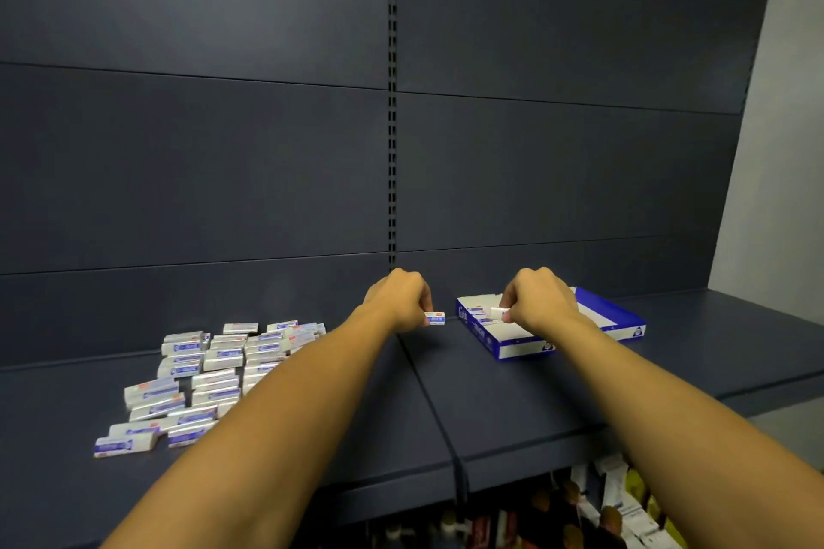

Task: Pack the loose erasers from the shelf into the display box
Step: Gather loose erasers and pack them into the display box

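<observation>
Several loose erasers (205, 374) in white and blue sleeves lie in a pile on the left part of the dark shelf (490, 406). A blue and white display box (615, 323) sits on the shelf at the right, with a few erasers inside at its left end. My left hand (401, 299) pinches one eraser (436, 318) just left of the box. Over the box's left end, my right hand (537, 303) pinches another eraser (498, 311).
A dark slotted back panel (392, 103) rises behind the shelf. The shelf's front edge runs across the lower view, and packaged goods (615, 513) show on a lower shelf at the bottom right. A light wall (784, 147) stands at the right.
</observation>
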`<act>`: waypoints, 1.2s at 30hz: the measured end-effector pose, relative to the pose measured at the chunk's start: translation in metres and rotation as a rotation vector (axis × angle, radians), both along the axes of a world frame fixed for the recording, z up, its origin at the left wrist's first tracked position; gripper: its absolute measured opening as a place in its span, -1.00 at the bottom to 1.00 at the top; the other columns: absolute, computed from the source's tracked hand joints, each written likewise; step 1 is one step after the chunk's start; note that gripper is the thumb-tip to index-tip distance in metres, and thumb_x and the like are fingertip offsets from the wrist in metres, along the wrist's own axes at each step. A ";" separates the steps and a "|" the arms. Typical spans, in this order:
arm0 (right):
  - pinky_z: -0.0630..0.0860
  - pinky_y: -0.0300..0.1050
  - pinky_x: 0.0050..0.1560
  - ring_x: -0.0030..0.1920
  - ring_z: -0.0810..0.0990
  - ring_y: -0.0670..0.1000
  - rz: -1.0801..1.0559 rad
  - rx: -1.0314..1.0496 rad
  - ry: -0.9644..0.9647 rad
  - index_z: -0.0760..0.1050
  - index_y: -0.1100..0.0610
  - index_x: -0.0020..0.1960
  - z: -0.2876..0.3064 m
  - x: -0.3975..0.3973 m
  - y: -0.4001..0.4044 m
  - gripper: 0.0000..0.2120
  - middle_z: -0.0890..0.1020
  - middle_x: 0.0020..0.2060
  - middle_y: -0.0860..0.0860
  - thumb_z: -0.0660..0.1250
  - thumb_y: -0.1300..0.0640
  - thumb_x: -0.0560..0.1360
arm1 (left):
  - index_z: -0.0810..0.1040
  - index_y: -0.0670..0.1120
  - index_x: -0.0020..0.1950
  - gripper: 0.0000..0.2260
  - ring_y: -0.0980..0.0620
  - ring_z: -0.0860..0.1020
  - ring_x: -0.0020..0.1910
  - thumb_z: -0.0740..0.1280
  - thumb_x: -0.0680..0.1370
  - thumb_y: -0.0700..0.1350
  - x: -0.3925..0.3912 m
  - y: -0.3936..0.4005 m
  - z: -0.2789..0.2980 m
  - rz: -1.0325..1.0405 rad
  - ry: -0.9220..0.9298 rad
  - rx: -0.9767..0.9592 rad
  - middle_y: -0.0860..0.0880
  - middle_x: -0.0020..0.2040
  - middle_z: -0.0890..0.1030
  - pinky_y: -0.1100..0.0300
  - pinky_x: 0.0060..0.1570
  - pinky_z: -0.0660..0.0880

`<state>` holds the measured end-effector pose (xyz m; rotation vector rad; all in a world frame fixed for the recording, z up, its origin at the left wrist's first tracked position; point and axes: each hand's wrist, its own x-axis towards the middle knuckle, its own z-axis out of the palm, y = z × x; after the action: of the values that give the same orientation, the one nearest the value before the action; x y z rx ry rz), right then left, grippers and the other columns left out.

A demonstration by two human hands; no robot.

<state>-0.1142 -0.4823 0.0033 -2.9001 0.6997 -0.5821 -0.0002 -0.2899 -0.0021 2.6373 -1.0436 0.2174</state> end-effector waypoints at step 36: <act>0.59 -0.10 -0.10 -0.06 0.61 -0.03 0.213 0.026 -0.008 0.69 -0.02 0.03 -0.008 0.072 -0.141 -0.86 0.69 -0.05 -0.03 0.51 0.04 0.47 | 0.66 0.01 -0.09 -0.94 0.01 0.63 -0.03 0.48 0.52 -0.15 0.059 -0.155 -0.008 0.110 0.027 -0.107 0.00 0.00 0.68 0.03 0.01 0.65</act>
<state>-0.0418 -0.6229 -0.0048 -2.8950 0.3869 -0.5536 0.0589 -0.4449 -0.0102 2.5957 -0.8548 0.2533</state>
